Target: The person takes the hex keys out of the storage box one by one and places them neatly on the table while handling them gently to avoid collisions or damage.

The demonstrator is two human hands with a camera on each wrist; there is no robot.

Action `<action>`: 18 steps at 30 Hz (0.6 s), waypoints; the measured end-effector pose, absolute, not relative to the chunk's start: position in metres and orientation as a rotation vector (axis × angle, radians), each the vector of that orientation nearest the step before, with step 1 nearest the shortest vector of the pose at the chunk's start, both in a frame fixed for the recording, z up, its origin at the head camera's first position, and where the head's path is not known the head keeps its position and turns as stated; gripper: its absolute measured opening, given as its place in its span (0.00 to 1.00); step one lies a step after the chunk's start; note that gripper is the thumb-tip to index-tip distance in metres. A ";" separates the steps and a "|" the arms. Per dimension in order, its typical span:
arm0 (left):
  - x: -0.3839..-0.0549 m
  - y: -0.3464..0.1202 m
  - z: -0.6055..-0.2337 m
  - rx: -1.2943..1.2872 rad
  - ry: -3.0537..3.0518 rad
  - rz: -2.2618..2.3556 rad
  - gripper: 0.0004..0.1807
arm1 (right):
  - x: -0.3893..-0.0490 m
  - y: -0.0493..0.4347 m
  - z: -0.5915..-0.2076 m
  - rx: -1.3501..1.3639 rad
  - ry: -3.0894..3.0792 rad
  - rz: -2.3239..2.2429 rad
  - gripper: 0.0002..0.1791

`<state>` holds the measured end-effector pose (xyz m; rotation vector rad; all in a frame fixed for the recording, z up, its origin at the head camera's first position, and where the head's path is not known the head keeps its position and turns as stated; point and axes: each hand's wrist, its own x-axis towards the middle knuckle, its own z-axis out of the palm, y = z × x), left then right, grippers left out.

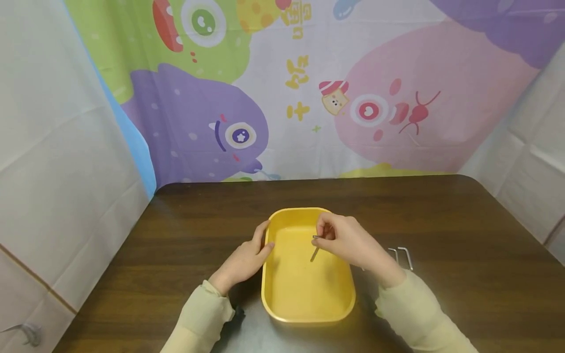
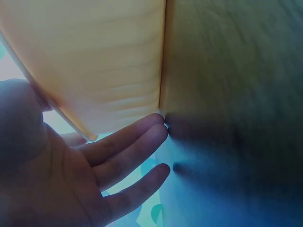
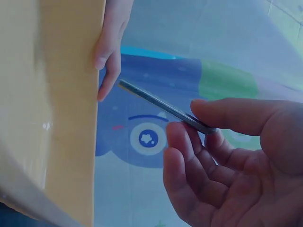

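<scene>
A yellow tray (image 1: pixel 304 289) stands on the dark wooden table. My left hand (image 1: pixel 244 260) holds its left rim, the thumb over the edge and the fingers along the outer wall. The left wrist view shows these fingers (image 2: pixel 125 151) fairly straight and spread, their tips down by the table. Above the tray's upper right part, my right hand (image 1: pixel 348 240) pinches a slim metal hex key (image 1: pixel 314 254) between thumb and fingers. In the right wrist view the hex key (image 3: pixel 156 100) slants out past the fingertips; its held end is partly hidden.
Right of the tray, partly behind my right wrist, lie L-shaped metal hex keys (image 1: pixel 405 257) on the table (image 1: pixel 463 235). A patterned cloth (image 1: pixel 300 162) with cartoon figures hangs along the table's far edge. Pale panels (image 1: pixel 66 147) stand at both sides.
</scene>
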<state>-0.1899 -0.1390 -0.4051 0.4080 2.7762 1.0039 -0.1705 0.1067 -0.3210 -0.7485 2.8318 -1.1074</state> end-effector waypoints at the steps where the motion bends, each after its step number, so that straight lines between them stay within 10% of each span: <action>1: -0.190 -0.140 -0.405 0.410 2.776 1.005 0.34 | -0.171 0.107 -0.321 -0.732 2.829 -1.123 0.10; 18: -0.191 -0.140 -0.406 0.406 2.784 1.009 0.34 | -0.180 0.141 -0.310 -0.534 2.961 -1.131 0.10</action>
